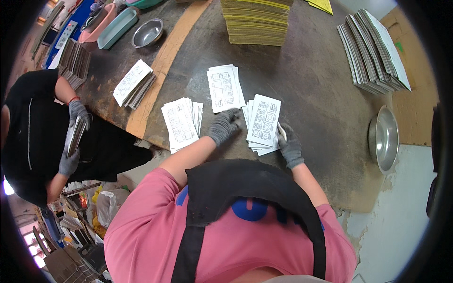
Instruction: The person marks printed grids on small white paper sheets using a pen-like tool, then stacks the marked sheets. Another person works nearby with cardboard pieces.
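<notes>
Three fanned stacks of white printed cards with line drawings lie in front of me on the dark table [325, 89]: a left stack [180, 125], a middle stack [224, 88] and a right stack [264, 120]. My left hand [224, 127], in a grey knitted glove, rests just below the middle stack, its fingers slightly bent and apart with nothing visible in them. Gloved the same way, my right hand [290, 146] is closed at the right stack's right edge, gripping a thin bunch of white cards [282, 132] there. Its fingertips are partly hidden.
A tall yellow-edged stack [257, 23] stands at the far side. White-topped board stacks [373, 52] and a metal bowl [384, 139] are on the right. Another card pile [134, 84], a metal basin [147, 33] and plastic trays [118, 28] lie left, near a co-worker [33, 137] holding cards.
</notes>
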`<act>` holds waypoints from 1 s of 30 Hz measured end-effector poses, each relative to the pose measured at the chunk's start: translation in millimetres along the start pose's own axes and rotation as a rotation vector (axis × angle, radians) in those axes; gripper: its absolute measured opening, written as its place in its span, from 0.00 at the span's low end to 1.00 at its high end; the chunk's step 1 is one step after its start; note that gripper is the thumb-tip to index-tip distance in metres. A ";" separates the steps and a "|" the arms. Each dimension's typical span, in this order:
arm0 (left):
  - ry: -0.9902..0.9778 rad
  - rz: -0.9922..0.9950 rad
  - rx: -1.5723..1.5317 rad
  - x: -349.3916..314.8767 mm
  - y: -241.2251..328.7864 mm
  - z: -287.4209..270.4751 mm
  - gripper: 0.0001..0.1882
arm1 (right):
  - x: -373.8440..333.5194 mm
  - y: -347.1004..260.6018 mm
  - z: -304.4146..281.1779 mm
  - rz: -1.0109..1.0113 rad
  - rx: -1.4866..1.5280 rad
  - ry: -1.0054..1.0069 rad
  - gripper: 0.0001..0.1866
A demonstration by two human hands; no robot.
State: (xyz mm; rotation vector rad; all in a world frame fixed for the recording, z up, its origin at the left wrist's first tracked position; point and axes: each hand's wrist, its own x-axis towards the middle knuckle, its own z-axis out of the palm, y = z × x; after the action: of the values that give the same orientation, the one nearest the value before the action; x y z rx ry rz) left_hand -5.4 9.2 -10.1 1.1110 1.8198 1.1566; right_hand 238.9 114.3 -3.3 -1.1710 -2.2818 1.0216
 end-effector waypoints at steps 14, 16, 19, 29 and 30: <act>-0.214 -0.279 0.061 -15.9 21.1 46.5 0.36 | 74.1 -3.4 8.2 0.266 0.078 -0.132 0.13; -0.235 -0.248 0.077 -13.5 18.9 46.7 0.36 | 84.0 -4.7 10.4 0.311 0.121 -0.106 0.13; -0.218 -0.177 0.103 -13.3 16.2 47.5 0.36 | 94.7 -9.0 11.9 0.358 0.165 -0.116 0.17; -0.221 -0.227 0.179 -11.0 17.3 47.0 0.39 | 108.3 -17.5 7.7 0.542 0.286 -0.279 0.14; -0.221 -0.218 0.204 -10.4 17.6 47.1 0.39 | 111.2 -22.0 7.2 0.459 0.223 -0.295 0.14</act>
State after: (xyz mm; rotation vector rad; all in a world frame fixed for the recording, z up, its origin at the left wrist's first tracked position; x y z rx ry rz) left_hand 45.0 19.2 -9.4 1.0743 1.8587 0.7065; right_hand 158.0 193.1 8.8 -1.5709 -2.0692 1.6688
